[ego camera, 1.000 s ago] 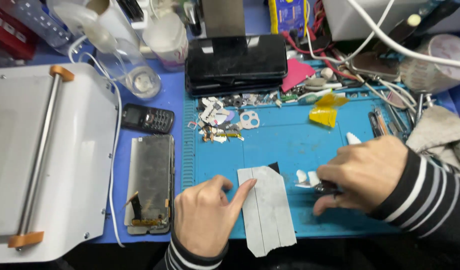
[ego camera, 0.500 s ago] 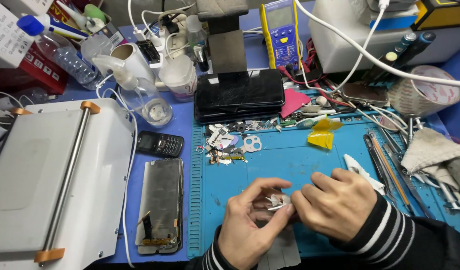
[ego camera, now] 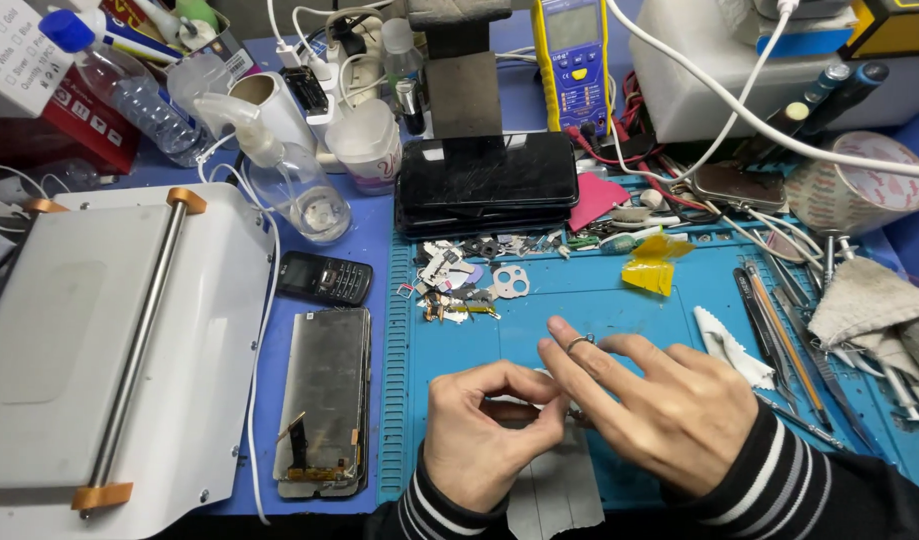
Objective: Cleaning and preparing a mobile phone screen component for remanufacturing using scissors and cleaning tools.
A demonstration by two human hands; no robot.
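Observation:
My left hand (ego camera: pixel 484 435) is low on the blue work mat (ego camera: pixel 599 300), thumb and forefinger pinched on a small part that is mostly hidden between the fingertips. My right hand (ego camera: pixel 669 410) meets it from the right. Its fingers are stretched over the left fingertips, one of them wears a ring, and its thumb is hidden. Both wrists wear striped sleeves. A grey strip (ego camera: pixel 559 495) lies on the mat under the hands.
A white machine (ego camera: pixel 109 340) fills the left. Beside it lie a bare phone screen panel (ego camera: pixel 324 400) and a small black phone (ego camera: pixel 324 278). On or near the mat are stacked black phones (ego camera: pixel 484 185), loose small parts (ego camera: pixel 459 285), yellow tape (ego camera: pixel 651 270), tweezers (ego camera: pixel 779 330) and a cloth (ego camera: pixel 869 300).
My hands have come together over the grey strip. The left hand lifted off the strip and pinched a small piece. The view tilted up and shows more of the bench's back.

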